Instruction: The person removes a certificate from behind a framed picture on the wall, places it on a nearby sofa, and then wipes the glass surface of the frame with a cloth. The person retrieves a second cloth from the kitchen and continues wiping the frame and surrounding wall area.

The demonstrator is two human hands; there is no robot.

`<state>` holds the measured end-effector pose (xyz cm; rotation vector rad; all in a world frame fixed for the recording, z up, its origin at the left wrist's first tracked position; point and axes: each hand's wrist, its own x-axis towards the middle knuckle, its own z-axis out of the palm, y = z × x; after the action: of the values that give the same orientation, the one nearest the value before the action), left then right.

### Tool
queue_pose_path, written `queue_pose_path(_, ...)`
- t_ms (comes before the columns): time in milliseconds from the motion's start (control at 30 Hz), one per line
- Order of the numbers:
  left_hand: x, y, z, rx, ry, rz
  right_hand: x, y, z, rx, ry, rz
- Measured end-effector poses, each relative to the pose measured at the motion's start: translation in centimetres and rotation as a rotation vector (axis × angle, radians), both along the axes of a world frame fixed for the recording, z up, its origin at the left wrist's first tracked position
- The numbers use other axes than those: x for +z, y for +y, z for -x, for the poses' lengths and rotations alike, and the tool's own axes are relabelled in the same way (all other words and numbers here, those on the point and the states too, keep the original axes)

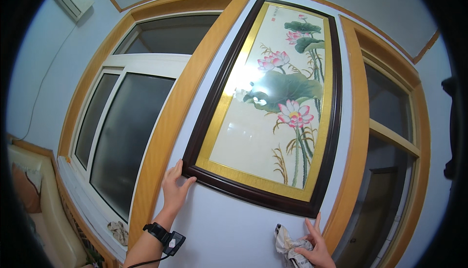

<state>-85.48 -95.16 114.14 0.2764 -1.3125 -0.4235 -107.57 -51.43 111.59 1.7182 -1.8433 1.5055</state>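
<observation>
A tall framed lotus picture [256,129] hangs on the white wall, with a dark wooden frame, a gold mat and shiny glass that mirrors a bright light. My left hand [175,185] touches the frame's lower left corner, thumb under the bottom edge and fingers along the side. Crumpled newspaper [287,244] is held between the thumb and fingers of my right hand [316,246]. Two raised fingers of that hand reach the frame's lower right corner. A black strap with a small wired device [173,242] is around my left wrist.
A wood-trimmed sliding window [131,122] is left of the picture, with a crumpled cloth [118,232] on its sill. To the right stands a wood-framed door with glass panes [387,103]. A cream sofa [55,202] with a cushion [25,191] is at lower left.
</observation>
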Motion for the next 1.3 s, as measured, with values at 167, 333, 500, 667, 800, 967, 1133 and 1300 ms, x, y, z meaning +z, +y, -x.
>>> queue_pose_path(167,0.2,0.2,-0.3,-0.027,-0.008,-0.002,0.1,0.1,-0.2,0.006,-0.008,-0.021)
queue_pose_path(333,0.3,0.3,-0.5,-0.095,-0.018,-0.047,0.1,0.2,0.0,-0.042,-0.01,-0.066)
queue_pose_path(500,0.3,0.1,-0.4,-0.068,-0.011,-0.011,-0.3,-0.2,0.8,-0.058,0.008,-0.06)
queue_pose_path(667,0.0,-0.3,-0.2,-0.028,-0.008,0.017,-0.3,0.0,0.7,-0.045,-0.028,-0.075)
queue_pose_path(800,0.0,-0.5,-0.3,-0.012,-0.015,0.037,0.3,0.2,-0.3,-0.037,-0.062,-0.074)
queue_pose_path(967,-0.4,-0.2,-0.7,-0.04,-0.005,0.018,0.6,0.7,-2.2,-0.056,-0.03,-0.035)
queue_pose_path(1133,-0.9,-0.3,-1.3,-0.18,0.079,-0.105,-0.9,3.0,-4.2,-0.161,-0.024,-0.051)
queue_pose_path(1300,-1.9,0.1,-2.1,-0.23,0.187,-0.179,-3.2,5.0,-6.3,-0.191,0.002,-0.12)
